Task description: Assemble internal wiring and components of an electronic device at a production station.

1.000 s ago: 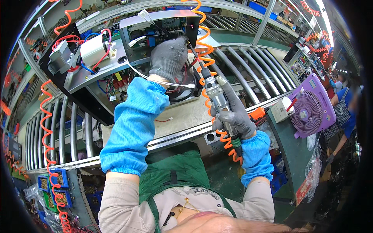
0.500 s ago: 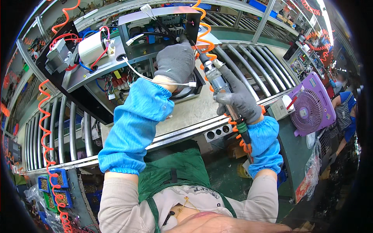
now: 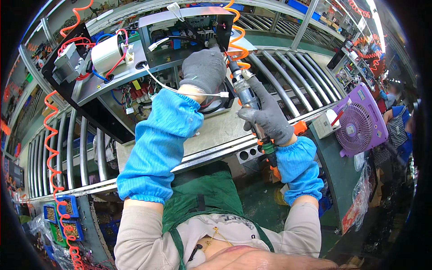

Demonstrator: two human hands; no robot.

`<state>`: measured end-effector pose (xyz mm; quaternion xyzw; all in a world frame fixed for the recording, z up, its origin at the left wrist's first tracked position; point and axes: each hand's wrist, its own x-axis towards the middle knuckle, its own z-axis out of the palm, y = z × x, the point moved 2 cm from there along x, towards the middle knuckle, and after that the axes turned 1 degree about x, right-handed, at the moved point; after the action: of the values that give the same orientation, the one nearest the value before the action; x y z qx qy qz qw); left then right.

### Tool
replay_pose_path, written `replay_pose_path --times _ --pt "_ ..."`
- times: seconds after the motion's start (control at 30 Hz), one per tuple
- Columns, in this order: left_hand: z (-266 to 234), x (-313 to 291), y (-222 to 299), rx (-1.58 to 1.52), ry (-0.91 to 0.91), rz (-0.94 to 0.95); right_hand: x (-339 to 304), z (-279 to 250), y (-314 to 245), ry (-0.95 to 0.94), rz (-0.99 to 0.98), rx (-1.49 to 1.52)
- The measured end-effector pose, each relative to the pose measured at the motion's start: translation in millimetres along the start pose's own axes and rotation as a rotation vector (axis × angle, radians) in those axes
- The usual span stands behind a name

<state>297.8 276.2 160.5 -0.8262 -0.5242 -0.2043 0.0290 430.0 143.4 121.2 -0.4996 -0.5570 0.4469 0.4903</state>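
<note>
"What have you got in the right hand?"

"I have it clamped around the power driver, gloved fingers wrapped over the metal body. I see the tool tilted, its slim bit pointing up and left to the right side of the open black box."

"Is the bit touching?"

"I can't tell from my feed; its tip ends close to the left hand."

"And that one?"

"I have it at the box's lower right corner, fingers reaching inside. Its fingertips are partly hidden, so I can't say whether they're together or pinching something."

"What's around them?"

"A white connector on a thin cable passes over the left wrist. Left of the box I see a white cylinder with red and blue wires. The tabletop shows nearer the person, and conveyor rollers run off to the right."
</note>
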Motion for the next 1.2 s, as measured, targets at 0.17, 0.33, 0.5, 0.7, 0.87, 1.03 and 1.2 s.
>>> replay_pose_path --times 0.17,0.33,0.5,0.7,0.87,1.03,1.2 --pt "-1.8 4.0 1.5 -0.055 -0.03 -0.039 6.6 -6.7 2.4 0.006 -0.036 -0.182" --pt "5.4 12.7 -6.5 -0.128 -0.032 -0.009 0.9 -3.1 -14.1 -0.024 0.007 -0.118" --pt "-2.6 11.5 -8.9 -0.148 -0.112 0.204 -6.3 0.3 -37.8 -0.1 0.071 0.467" --pt "12.5 25.8 -30.3 -0.311 -0.01 0.194 -4.6 8.1 -48.0 -0.02 0.021 0.471" --pt "8.4 27.9 -34.3 -0.565 -0.213 0.098 -2.3 4.0 -40.2 -0.083 0.078 0.33" --pt "15.2 32.5 -34.5 -0.522 -0.134 0.16 -2.3 4.1 -44.1 -0.06 0.062 0.417" --pt "20.8 31.8 -39.5 -0.523 -0.058 0.214 -3.2 9.9 -40.3 -0.054 0.055 0.358"
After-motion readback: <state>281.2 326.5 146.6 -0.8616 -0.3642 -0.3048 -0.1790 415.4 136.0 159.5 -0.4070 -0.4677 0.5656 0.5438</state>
